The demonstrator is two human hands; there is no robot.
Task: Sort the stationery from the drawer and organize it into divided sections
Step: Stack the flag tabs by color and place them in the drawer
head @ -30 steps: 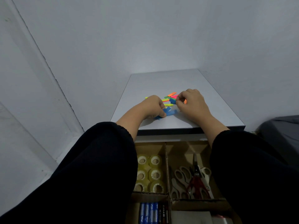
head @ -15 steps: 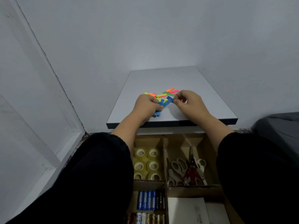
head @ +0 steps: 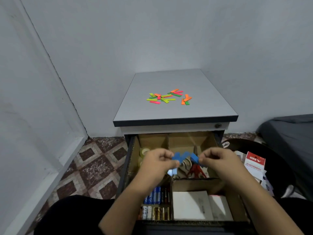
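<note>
Holding: both hands are gripping a bunch of blue sticky tabs (head: 185, 156) above the open drawer (head: 131, 160).
Left hand (head: 158, 162): fingers are curling round the left end of the blue tabs, with some tabs poking out below the palm.
Right hand (head: 218, 161): fingertips are pinching the right end of the same bunch.
Cabinet top (head: 211, 102): the remaining coloured tabs (head: 167, 97), orange, green, yellow and pink, are lying scattered in a loose heap, well apart from the hands.
Drawer sections: cardboard dividers are separating tape rolls (head: 144, 152) at back left, scissors (head: 194, 169) under the hands, batteries (head: 156, 203) at front left, and white pads (head: 191, 205) at front right.
Floor at right: a red and white box (head: 254, 162) is lying beside the drawer.
</note>
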